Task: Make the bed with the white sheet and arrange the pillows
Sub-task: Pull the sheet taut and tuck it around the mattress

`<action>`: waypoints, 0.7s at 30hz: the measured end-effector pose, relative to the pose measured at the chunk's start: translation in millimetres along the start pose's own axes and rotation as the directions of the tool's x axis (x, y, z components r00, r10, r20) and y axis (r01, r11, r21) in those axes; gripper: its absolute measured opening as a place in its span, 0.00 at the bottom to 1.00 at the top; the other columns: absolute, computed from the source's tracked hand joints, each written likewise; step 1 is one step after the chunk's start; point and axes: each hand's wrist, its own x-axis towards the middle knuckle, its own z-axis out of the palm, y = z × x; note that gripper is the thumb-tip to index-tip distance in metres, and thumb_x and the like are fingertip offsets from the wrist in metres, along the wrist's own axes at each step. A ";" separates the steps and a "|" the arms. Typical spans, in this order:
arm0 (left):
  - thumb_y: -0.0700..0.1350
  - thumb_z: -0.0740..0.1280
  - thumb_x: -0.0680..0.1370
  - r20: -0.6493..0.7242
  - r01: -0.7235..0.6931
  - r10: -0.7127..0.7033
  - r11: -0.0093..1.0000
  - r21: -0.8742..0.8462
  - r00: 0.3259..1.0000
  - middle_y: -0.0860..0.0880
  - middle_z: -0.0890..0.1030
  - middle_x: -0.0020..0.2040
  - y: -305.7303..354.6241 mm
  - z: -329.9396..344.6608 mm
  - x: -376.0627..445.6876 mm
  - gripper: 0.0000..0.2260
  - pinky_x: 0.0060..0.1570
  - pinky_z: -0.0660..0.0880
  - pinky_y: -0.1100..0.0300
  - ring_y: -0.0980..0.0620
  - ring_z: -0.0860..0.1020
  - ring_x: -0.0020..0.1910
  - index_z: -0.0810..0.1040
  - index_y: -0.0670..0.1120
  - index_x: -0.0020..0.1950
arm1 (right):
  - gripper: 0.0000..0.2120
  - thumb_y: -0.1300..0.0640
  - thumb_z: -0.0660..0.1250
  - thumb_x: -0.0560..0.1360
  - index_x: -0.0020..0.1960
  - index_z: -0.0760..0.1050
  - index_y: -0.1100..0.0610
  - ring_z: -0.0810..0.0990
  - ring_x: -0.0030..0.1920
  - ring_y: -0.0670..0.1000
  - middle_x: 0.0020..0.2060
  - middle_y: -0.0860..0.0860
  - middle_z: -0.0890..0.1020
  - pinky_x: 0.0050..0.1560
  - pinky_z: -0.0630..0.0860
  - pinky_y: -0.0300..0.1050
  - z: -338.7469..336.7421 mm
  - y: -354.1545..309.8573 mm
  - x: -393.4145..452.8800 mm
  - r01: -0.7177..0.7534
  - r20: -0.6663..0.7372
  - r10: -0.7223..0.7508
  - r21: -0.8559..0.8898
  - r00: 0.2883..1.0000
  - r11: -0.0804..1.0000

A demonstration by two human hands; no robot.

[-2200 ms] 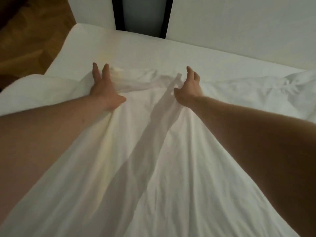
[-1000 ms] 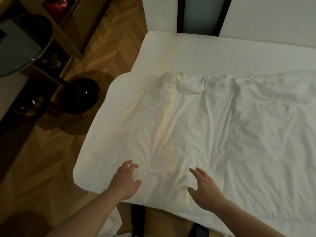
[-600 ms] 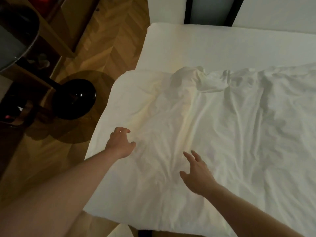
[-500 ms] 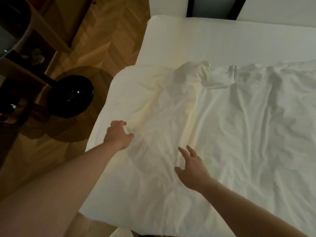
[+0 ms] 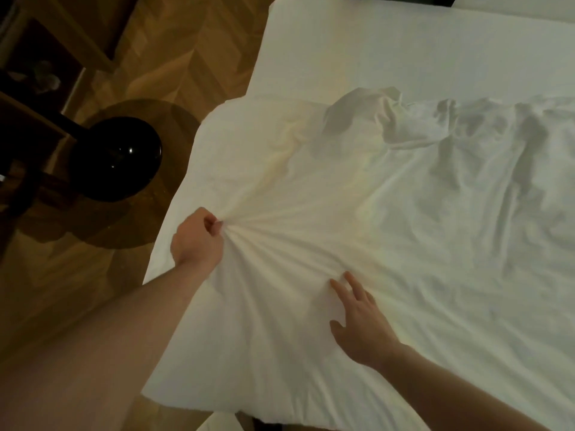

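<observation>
Left hand (image 5: 196, 241) pinches bunched fold of white sheet (image 5: 404, 237) near bed (image 5: 373, 51) left edge (creases fan out from grip). Right hand (image 5: 361, 325) rests flat on sheet, fingers spread. Sheet rumpled across bed.

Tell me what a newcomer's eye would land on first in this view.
First, the left hand gripping a bunch of the crumpled white sheet near the bed's left edge, with creases fanning out from the fist. Next, the right hand lying open and flat on the sheet nearer the foot. Then the glossy round black object on the wooden herringbone floor, left of the bed.
</observation>
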 end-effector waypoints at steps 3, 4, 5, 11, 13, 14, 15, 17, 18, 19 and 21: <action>0.56 0.70 0.78 0.266 0.072 -0.063 0.997 -0.024 0.962 0.51 0.81 0.52 -27.2 -0.4 -9.5 0.10 0.50 0.75 0.54 0.46 0.79 0.50 0.77 0.52 0.54 | 0.39 0.48 0.65 0.80 0.84 0.48 0.49 0.47 0.83 0.55 0.84 0.52 0.44 0.80 0.51 0.44 -7.4 -1.0 3.9 -0.013 -0.007 0.013 0.001 1.000 1.000; 0.57 0.72 0.76 0.326 0.148 -0.119 0.987 -0.066 0.938 0.51 0.80 0.56 -38.0 -3.2 -13.5 0.16 0.54 0.76 0.53 0.45 0.79 0.54 0.76 0.51 0.59 | 0.39 0.48 0.65 0.80 0.84 0.48 0.49 0.47 0.83 0.55 0.84 0.52 0.44 0.80 0.51 0.45 -8.8 -1.4 4.7 -0.020 0.003 0.020 -0.003 1.000 1.000; 0.58 0.73 0.75 0.338 0.235 -0.190 0.967 -0.096 0.922 0.49 0.78 0.61 -51.4 -6.5 -18.5 0.22 0.57 0.76 0.51 0.45 0.78 0.57 0.74 0.50 0.63 | 0.39 0.47 0.64 0.80 0.84 0.48 0.49 0.46 0.83 0.55 0.84 0.52 0.44 0.80 0.51 0.45 -9.0 -1.8 4.9 -0.026 0.020 0.027 -0.007 0.999 1.000; 0.69 0.72 0.69 0.189 0.694 -0.691 0.717 0.062 0.698 0.39 0.60 0.78 -139.7 -10.2 -116.0 0.48 0.68 0.67 0.38 0.34 0.64 0.74 0.60 0.45 0.79 | 0.42 0.43 0.64 0.80 0.84 0.43 0.46 0.41 0.83 0.57 0.83 0.51 0.40 0.82 0.51 0.55 24.7 6.3 -2.7 -0.111 0.143 0.114 -0.027 0.983 0.993; 0.74 0.74 0.59 0.276 0.867 -0.828 0.496 -0.047 0.488 0.40 0.57 0.80 -166.7 8.0 -159.6 0.63 0.73 0.64 0.38 0.35 0.61 0.77 0.52 0.43 0.81 | 0.43 0.41 0.62 0.80 0.83 0.37 0.45 0.38 0.83 0.57 0.82 0.49 0.34 0.81 0.52 0.62 41.4 11.7 -11.5 -0.146 0.185 0.161 -0.090 0.970 0.985; 0.78 0.72 0.52 0.351 0.926 -0.857 0.361 -0.113 0.377 0.42 0.57 0.81 -172.8 16.4 -179.7 0.68 0.73 0.63 0.38 0.36 0.61 0.77 0.50 0.45 0.82 | 0.44 0.39 0.61 0.80 0.83 0.34 0.45 0.36 0.82 0.57 0.81 0.49 0.31 0.81 0.51 0.64 49.0 14.2 -16.3 -0.142 0.190 0.164 -0.129 0.968 0.982; 0.80 0.71 0.51 0.450 0.954 -0.843 0.237 -0.181 0.295 0.45 0.60 0.80 -174.1 22.8 -198.4 0.67 0.72 0.65 0.37 0.37 0.63 0.76 0.52 0.49 0.82 | 0.45 0.38 0.60 0.81 0.82 0.31 0.45 0.35 0.82 0.58 0.81 0.49 0.29 0.80 0.49 0.65 55.9 16.5 -20.9 -0.132 0.190 0.161 -0.155 0.969 0.979; 0.74 0.73 0.63 0.602 0.943 -0.754 0.070 -0.324 0.263 0.48 0.68 0.74 -161.2 29.1 -218.3 0.53 0.68 0.69 0.39 0.39 0.69 0.71 0.58 0.51 0.79 | 0.46 0.35 0.58 0.80 0.81 0.28 0.45 0.32 0.81 0.58 0.79 0.49 0.27 0.80 0.47 0.66 68.3 19.8 -28.6 -0.107 0.186 0.142 -0.185 0.972 0.977; 0.70 0.75 0.65 0.610 0.912 -0.723 0.067 -0.405 0.324 0.49 0.70 0.71 -155.6 29.6 -220.2 0.48 0.67 0.71 0.40 0.40 0.71 0.68 0.61 0.51 0.78 | 0.47 0.34 0.58 0.80 0.81 0.27 0.44 0.32 0.81 0.58 0.79 0.49 0.26 0.80 0.47 0.67 73.9 22.4 -32.0 -0.095 0.186 0.133 -0.200 0.974 0.975; 0.68 0.77 0.64 0.594 0.880 -0.703 0.095 -0.466 0.391 0.49 0.72 0.70 -154.0 32.2 -219.3 0.48 0.65 0.73 0.41 0.41 0.73 0.66 0.63 0.51 0.78 | 0.47 0.33 0.58 0.79 0.80 0.26 0.44 0.32 0.81 0.58 0.79 0.49 0.26 0.80 0.46 0.67 78.4 25.7 -36.1 -0.085 0.189 0.127 -0.219 0.974 0.972; 0.67 0.78 0.57 0.531 0.806 -0.693 0.126 -0.578 0.488 0.50 0.75 0.69 -156.9 32.0 -213.9 0.51 0.59 0.76 0.44 0.43 0.75 0.62 0.67 0.51 0.76 | 0.48 0.32 0.59 0.79 0.80 0.26 0.43 0.31 0.81 0.58 0.78 0.48 0.25 0.80 0.46 0.66 83.2 32.1 -46.2 -0.065 0.211 0.121 -0.254 0.970 0.965</action>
